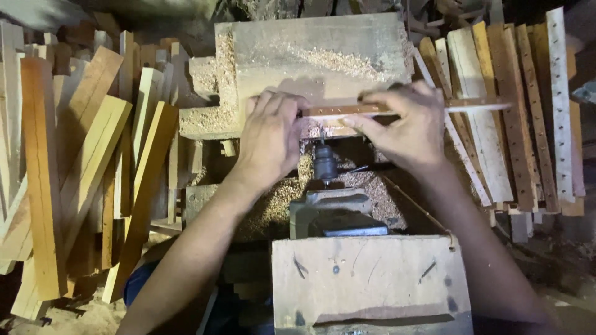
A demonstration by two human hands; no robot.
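Observation:
A thin wooden strip [478,105] lies crosswise on a wooden work block [323,49] dusted with sawdust. My left hand [268,136] presses on the strip's left end. My right hand [406,124] pinches the strip a little further right. Just below the strip, between my hands, a dark drill chuck [324,162] points up at the strip's edge; the bit itself is mostly hidden. The chuck sticks out of a grey metal machine housing [335,214]. The strip's right end reaches out over a stack of slats.
Piles of wooden slats stand on the left [93,161]. On the right lies a stack of slats with rows of drilled holes [528,124]. A wooden box [366,279] covers the machine nearest me. Sawdust [273,205] lies around the drill.

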